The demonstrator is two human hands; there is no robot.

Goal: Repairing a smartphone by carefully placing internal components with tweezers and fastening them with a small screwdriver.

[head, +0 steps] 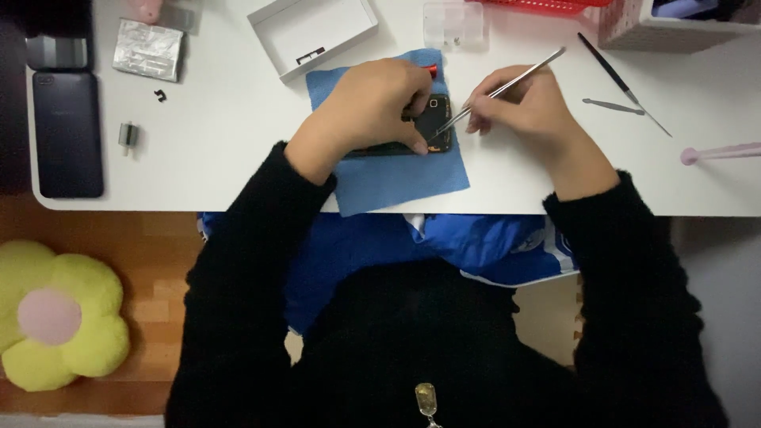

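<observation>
My left hand (pixel 369 111) presses down on a small opened black phone (pixel 434 127) that lies on a blue cloth (pixel 396 174) on the white table (pixel 222 158). My right hand (pixel 527 107) holds metal tweezers (pixel 507 85), their tips touching the phone's exposed inside near its right end. A red-tipped tool (pixel 430 70) peeks out behind my left hand. Most of the phone is hidden under my left fingers.
A black phone (pixel 67 135) lies at the table's left edge, with a foil packet (pixel 148 50) and small parts (pixel 128 136) nearby. A white box lid (pixel 313 33), a clear case (pixel 453 24), a thin probe (pixel 622 83), a grey pick (pixel 612 105) and a pink tool (pixel 717 152) lie about.
</observation>
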